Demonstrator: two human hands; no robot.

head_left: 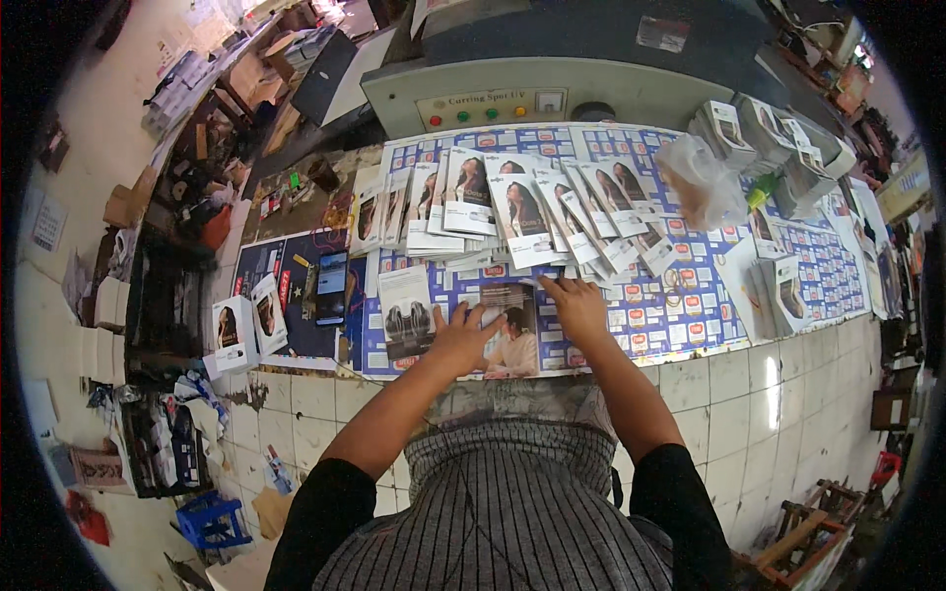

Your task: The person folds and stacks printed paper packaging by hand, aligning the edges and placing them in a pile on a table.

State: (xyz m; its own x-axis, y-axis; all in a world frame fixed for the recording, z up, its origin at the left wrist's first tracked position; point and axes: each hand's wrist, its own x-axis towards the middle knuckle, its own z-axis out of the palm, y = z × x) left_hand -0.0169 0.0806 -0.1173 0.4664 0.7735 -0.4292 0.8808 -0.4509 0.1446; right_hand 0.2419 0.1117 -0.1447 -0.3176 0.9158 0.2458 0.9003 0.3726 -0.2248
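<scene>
- I see two portrait-printed cartons [231,333] at far left, then a phone [331,289].
- Headphone card [405,317], flat on the table.
- Left hand [460,340]: fingers spread apart, reaching between that and the brown card [512,347], which bears pale small print.
- Pile [522,212] behind: white, dark-lettered fronts.
- Right hand [577,307] at the brown card's far-right corner; I can't tell its grip.

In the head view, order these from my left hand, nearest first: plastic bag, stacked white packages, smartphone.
1. Smartphone, left of your left hand
2. Plastic bag, off to the right
3. Stacked white packages, beyond the bag
</scene>
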